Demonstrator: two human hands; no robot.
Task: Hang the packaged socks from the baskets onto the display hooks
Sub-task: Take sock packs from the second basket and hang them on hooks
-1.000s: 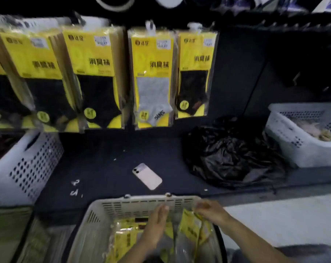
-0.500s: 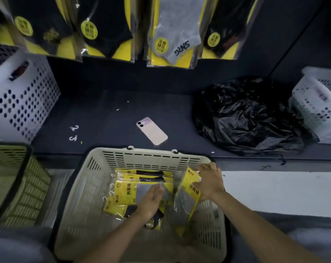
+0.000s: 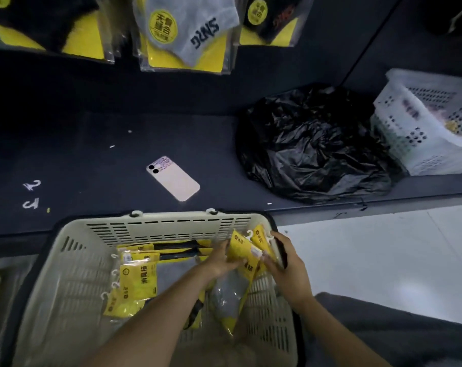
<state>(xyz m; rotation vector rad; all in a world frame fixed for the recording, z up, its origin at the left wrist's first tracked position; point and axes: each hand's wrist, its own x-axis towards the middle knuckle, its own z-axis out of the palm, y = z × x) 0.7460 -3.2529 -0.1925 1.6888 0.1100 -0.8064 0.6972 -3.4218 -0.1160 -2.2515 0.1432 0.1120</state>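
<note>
Inside the beige basket [image 3: 171, 224], left hand [image 3: 219, 262] and right hand [image 3: 286, 266] pinch yellow sock packets [image 3: 243, 250] between curled fingers [image 3: 273, 264].

phone [image 3: 173, 178] on shelf [image 3: 92, 154]; bag [image 3: 312, 144] to its right; basket [image 3: 155, 226] in front, sock packs [image 3: 138, 280] inside

Hanging packs [image 3: 187, 33], tops beyond upper edge.
</note>
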